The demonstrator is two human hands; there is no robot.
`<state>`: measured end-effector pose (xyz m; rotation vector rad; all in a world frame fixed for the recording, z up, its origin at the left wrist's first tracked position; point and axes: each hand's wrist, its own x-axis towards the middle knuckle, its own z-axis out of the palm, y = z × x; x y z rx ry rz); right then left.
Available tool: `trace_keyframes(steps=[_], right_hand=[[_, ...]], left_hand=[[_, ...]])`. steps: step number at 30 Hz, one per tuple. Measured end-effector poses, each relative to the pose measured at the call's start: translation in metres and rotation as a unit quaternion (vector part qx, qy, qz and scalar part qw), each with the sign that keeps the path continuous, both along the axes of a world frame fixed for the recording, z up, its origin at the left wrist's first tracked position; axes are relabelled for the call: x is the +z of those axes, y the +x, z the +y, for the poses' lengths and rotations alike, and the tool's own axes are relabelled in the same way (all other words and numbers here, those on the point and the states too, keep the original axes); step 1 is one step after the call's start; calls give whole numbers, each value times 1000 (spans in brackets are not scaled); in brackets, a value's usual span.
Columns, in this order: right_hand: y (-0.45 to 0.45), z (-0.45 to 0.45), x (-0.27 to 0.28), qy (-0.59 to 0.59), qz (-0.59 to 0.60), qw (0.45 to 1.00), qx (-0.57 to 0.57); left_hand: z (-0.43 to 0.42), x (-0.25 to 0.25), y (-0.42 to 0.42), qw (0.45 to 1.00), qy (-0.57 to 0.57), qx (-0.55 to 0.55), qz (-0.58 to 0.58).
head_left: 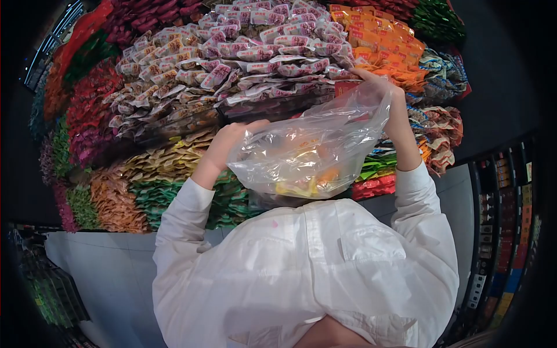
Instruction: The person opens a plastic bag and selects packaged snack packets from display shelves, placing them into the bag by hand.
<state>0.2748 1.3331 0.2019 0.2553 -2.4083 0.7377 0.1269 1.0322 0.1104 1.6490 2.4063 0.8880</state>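
A clear plastic bag [301,153] hangs between my hands in front of my chest, with a few yellow and orange packets [299,185] showing through its bottom. My left hand [235,136] is closed on the bag's left rim, its fingertips partly hidden behind the plastic. Higher up, my right hand [380,87] grips the bag's right rim, one finger stretched toward the display. Just beyond the bag lie heaped white-and-pink snack packets [272,49]. Orange packets [383,43] are piled close to my right hand.
The tiered display holds many wrapped snacks: red packets [96,93] at the left, green packets [159,200] on the lower tier, and blue-and-white packets [441,75] at the right. Stocked shelves [502,232] stand to the right. Pale floor [110,278] shows behind the display.
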Motion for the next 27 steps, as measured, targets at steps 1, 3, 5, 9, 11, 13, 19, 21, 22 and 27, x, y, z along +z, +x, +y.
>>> trace_keyframes(steps=[1, 3, 5, 9, 11, 13, 19, 21, 22, 27], right_hand=[[-2, 4, 2, -9, 25, 1000, -4], [-6, 13, -11, -94, -6, 995, -26], [-15, 21, -30, -200, -20, 979, 4], [-22, 34, -41, -105, -54, 993, -27], [-25, 30, -46, -189, -84, 978, -11], [-29, 23, -50, -304, -94, 948, 17], [-30, 4, -71, -346, -170, 921, 47], [-29, 3, -73, -362, -199, 910, 41], [-29, 6, -79, -404, -206, 889, 66], [-34, 18, -113, -539, -178, 816, 108]], left_hand=[[0, 2, 0, 999, -2, -13, -46], [0, 3, 2, 1000, 1, 3, -27], [0, 0, 0, 1000, 4, 18, -8], [-6, -12, -19, 988, 86, 77, 105], [-5, -14, -19, 991, 101, 49, 78], [4, -13, -8, 996, 58, 18, 64], [16, -8, -5, 998, 24, 39, 31], [18, -16, -9, 1000, 5, 7, 28], [18, -16, -10, 1000, 0, -13, 2], [23, -25, -12, 1000, -9, -21, -1]])
